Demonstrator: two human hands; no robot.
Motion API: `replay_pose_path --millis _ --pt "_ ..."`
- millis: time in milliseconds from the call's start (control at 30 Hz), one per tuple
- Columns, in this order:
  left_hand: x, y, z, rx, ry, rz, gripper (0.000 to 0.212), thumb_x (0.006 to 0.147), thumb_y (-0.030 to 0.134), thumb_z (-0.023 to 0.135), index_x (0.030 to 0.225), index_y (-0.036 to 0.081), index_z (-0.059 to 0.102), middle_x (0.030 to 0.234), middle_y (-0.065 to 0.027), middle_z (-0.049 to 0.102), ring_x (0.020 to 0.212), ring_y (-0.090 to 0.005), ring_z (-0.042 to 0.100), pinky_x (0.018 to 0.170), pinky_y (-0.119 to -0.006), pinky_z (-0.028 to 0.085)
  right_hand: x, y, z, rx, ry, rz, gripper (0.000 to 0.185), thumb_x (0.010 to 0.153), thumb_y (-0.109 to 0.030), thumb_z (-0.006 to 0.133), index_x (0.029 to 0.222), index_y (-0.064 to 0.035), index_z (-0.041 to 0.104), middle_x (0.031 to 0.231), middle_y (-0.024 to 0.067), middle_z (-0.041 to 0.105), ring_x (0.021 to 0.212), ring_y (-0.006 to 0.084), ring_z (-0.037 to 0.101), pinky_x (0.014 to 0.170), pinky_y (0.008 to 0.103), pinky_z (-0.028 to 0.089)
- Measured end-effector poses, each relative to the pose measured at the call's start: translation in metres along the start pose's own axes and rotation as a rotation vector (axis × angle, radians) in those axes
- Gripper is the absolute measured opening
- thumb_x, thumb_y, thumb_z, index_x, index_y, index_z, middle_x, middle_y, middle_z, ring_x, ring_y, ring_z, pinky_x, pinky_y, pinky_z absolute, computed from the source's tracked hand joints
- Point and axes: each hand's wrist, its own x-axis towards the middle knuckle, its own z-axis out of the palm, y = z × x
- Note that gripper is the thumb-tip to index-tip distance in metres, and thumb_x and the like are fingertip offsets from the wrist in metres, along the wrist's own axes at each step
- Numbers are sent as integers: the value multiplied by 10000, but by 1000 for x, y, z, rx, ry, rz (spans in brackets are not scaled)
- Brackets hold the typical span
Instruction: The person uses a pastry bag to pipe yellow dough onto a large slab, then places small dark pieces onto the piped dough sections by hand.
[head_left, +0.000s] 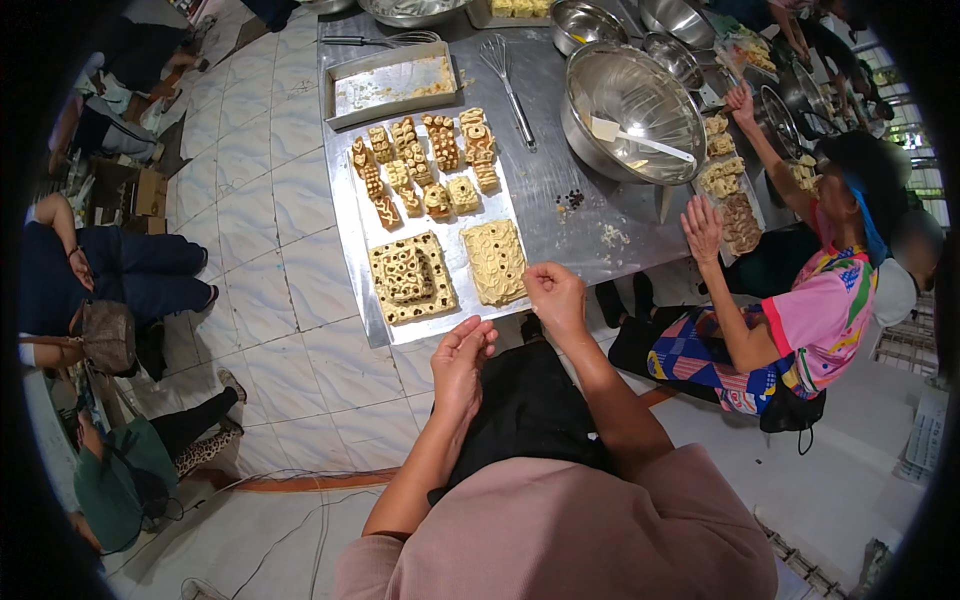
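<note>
My right hand (556, 301) is at the right edge of a cream-frosted rectangular cake (486, 262), its fingertips pinched together. Small dark bits run in a line along that cake's right side. Below the front edge of the white board (455, 296), my left hand (461, 366) is curled with the thumb against the fingers. Whether either hand pinches something small cannot be seen. Left of the first cake sits a two-tiered frosted cake (411, 279) dotted with dark bits. Several small decorated cake pieces (442, 142) stand in rows farther back on the board.
On the metal table (536, 195) lie loose dark bits (570, 200), crumbs (613, 235) and a whisk (510, 90). A large steel bowl (589, 142) holds a white spatula (652, 144). A rectangular pan (360, 118) stands behind the pieces. To the right, a co-worker (817, 315) reaches over the table.
</note>
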Motion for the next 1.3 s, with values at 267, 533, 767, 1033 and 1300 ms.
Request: replay_pose_path --millis 267,533,767,1033,1300 --pt "-8 10 -2 -10 -28 27 276 892 48 569 1141 -56 511 996 -130 639 849 -153 626 699 -234 503 -12 -19 -31 239 -48 74 64 812 -26 623 804 37 630 659 -16 594 573 12 511 494 191 398" --pt "-26 32 -13 16 -96 104 280 892 60 561 1150 -37 507 1019 -127 632 873 -176 628 739 -264 522 -31 -41 -57 245 10 0 81 815 -42 632 777 29 621 631 -42 552 550 -3 455 474 185 351" --pt "-35 49 -21 -30 -133 212 267 898 69 555 1137 -38 508 1031 -130 624 875 -180 621 726 -266 520 -38 -53 -83 217 118 -122 94 812 -67 643 776 18 624 601 -62 517 521 -7 411 456 191 320" --pt "-33 53 -25 -38 -139 244 276 887 73 576 1135 -29 513 1018 -115 621 886 -189 620 725 -274 512 -49 -54 -102 100 218 -154 87 787 -64 647 744 9 625 573 -31 515 513 13 416 467 206 342" --pt "-25 40 -9 -32 -105 240 270 885 74 580 1130 -20 517 1015 -110 622 873 -180 620 730 -275 511 -32 -50 -104 -190 135 -294 42 761 -42 627 757 -1 622 697 101 581 579 182 569 542 287 447"
